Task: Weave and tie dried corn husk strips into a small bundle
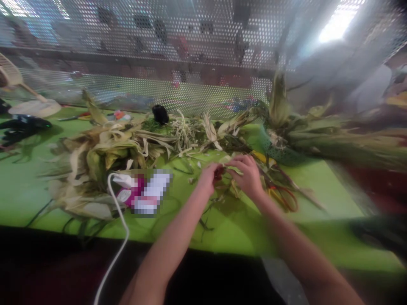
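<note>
While a small dark-red piece (218, 173) was pinched between the left hand (207, 180) and right hand (248, 177), just before the pale dried corn husks (104, 148), a firm, close grip was judged best.

The picture is soft all over, smeared by motion. The worst blur lies toward the right edge of the green surface (305, 190), where the pile of leaves (333, 140) streaks into horizontal bands. Daylight enters from the upper right, where a bright window patch (338, 23) burns out to white and hazes the perforated screen (190, 51) behind the surface's far edge. The surface itself is evenly and brightly lit, with faint shadows under both hands. Below the surface's near edge all falls into deep shade. Straight lines bow near the corners. One small patch near the white cable (119, 228) is pixelated.
</note>
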A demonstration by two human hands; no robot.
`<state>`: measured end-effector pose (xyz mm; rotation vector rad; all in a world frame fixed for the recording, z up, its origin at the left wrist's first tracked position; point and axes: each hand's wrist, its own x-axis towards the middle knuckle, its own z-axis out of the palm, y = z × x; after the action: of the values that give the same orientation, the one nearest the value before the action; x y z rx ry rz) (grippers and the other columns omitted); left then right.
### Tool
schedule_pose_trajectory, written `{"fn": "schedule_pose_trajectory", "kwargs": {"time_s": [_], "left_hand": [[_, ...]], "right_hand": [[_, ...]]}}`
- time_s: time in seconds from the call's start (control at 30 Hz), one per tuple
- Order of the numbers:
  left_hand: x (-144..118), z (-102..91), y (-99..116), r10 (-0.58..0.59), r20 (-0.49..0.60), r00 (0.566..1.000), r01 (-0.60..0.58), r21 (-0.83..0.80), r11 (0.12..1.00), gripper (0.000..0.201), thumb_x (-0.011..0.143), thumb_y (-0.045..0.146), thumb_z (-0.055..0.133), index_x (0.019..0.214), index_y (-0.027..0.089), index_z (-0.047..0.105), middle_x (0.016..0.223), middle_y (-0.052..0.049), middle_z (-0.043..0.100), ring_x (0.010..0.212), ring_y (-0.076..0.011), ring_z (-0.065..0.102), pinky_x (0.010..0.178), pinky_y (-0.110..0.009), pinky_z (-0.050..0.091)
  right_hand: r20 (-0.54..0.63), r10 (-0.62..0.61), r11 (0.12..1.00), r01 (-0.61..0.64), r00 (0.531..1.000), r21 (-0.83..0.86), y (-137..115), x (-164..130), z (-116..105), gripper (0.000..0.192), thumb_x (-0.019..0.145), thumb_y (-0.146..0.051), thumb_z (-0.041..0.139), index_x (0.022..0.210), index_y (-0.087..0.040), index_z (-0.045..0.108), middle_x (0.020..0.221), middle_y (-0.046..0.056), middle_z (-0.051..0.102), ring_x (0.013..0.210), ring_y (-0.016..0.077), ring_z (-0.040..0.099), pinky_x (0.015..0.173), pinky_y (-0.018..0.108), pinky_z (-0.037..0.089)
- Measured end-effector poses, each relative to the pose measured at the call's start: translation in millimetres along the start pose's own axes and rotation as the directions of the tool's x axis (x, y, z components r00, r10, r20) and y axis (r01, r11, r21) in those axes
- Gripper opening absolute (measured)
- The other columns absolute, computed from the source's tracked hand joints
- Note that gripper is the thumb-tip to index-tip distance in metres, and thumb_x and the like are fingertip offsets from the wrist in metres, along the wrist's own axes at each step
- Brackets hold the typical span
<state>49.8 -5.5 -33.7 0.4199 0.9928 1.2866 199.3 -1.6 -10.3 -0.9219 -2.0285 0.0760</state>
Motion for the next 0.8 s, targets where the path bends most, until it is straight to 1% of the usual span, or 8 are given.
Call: {"fn": "schedule_pose_trajectory", "kwargs": {"time_s": [0.13,0.27,0.4,0.47,0.57,0.63,0.7,0.8], "left_hand": [[-3.7,2.5,-3.0,-0.022,0.061,0.998,0.020,0.023,1.000,0.019,0.062,0.024,0.069,0.067,0.018,0.052,0.058,0.003,0.054,0.052,-0.0080,0.048,0.051,-0.022,0.032],[-6.7,4.9,-1.6,-0.053,0.077,0.996,0.050,0.051,0.997,0.016,0.061,0.022,0.067,0.067,0.018,0.053,0.060,0.003,0.055,0.052,-0.0078,0.047,0.049,-0.022,0.031],[-7.3,6.8,-0.1,-0.137,0.082,0.987,0.132,0.063,0.989,0.015,0.061,0.022,0.065,0.067,0.017,0.053,0.059,0.002,0.054,0.049,-0.0072,0.043,0.048,-0.022,0.030],[-6.9,7.1,-0.4,-0.158,0.084,0.984,0.153,0.059,0.986,0.015,0.062,0.023,0.066,0.067,0.017,0.053,0.059,0.002,0.054,0.049,-0.0076,0.043,0.049,-0.022,0.031],[-6.0,6.3,-2.3,-0.080,0.082,0.993,0.074,0.070,0.995,0.015,0.064,0.025,0.068,0.070,0.016,0.058,0.061,0.000,0.057,0.053,-0.0091,0.049,0.050,-0.022,0.031],[-5.6,5.2,-3.8,0.006,0.098,0.995,-0.017,0.112,0.994,0.015,0.064,0.025,0.070,0.071,0.016,0.061,0.063,-0.001,0.060,0.057,-0.0100,0.051,0.052,-0.022,0.031],[-5.6,3.9,-4.4,0.089,0.144,0.986,-0.116,0.191,0.975,0.014,0.067,0.028,0.071,0.071,0.016,0.063,0.065,-0.002,0.062,0.059,-0.0104,0.052,0.054,-0.023,0.032],[-6.9,2.9,-3.4,0.191,0.220,0.957,-0.254,0.308,0.917,0.016,0.074,0.031,0.067,0.070,0.016,0.065,0.066,-0.002,0.064,0.061,-0.0107,0.051,0.058,-0.024,0.033]], "right_hand": [[0.031,0.033,0.999,-0.034,0.999,0.002,6.0,0.0,1.2,0.014,0.085,-0.025,0.068,0.096,-0.029,0.074,0.093,0.005,0.066,0.091,0.0242,0.058,0.078,0.040,0.047],[0.029,0.025,1.000,-0.025,0.999,-0.004,9.5,1.4,-1.0,0.007,0.085,-0.026,0.068,0.089,-0.027,0.074,0.089,0.005,0.067,0.088,0.0236,0.058,0.077,0.039,0.047],[0.058,0.025,1.000,-0.026,0.998,0.016,9.6,2.9,-3.3,0.006,0.085,-0.028,0.068,0.086,-0.026,0.073,0.089,0.005,0.067,0.088,0.0230,0.059,0.078,0.039,0.047],[0.078,0.019,0.999,-0.022,0.997,0.039,8.3,3.7,-4.4,0.005,0.085,-0.027,0.068,0.085,-0.025,0.073,0.089,0.005,0.067,0.088,0.0225,0.059,0.080,0.039,0.046],[0.089,0.045,0.996,-0.052,0.995,0.072,6.3,4.5,-5.7,0.001,0.082,-0.023,0.070,0.082,-0.023,0.071,0.090,0.005,0.066,0.090,0.0222,0.059,0.081,0.038,0.046],[0.092,0.115,0.988,-0.124,0.989,0.098,5.3,4.6,-6.2,0.001,0.080,-0.021,0.071,0.080,-0.022,0.070,0.088,0.004,0.065,0.089,0.0220,0.059,0.081,0.037,0.045],[0.101,0.204,0.968,-0.216,0.974,0.130,4.4,4.6,-6.5,0.002,0.079,-0.022,0.071,0.077,-0.022,0.069,0.086,0.003,0.064,0.086,0.0214,0.059,0.078,0.036,0.045],[0.108,0.314,0.930,-0.329,0.943,0.167,3.0,4.3,-6.5,0.005,0.077,-0.023,0.070,0.073,-0.021,0.066,0.082,0.002,0.062,0.082,0.0202,0.058,0.075,0.034,0.045]]}}
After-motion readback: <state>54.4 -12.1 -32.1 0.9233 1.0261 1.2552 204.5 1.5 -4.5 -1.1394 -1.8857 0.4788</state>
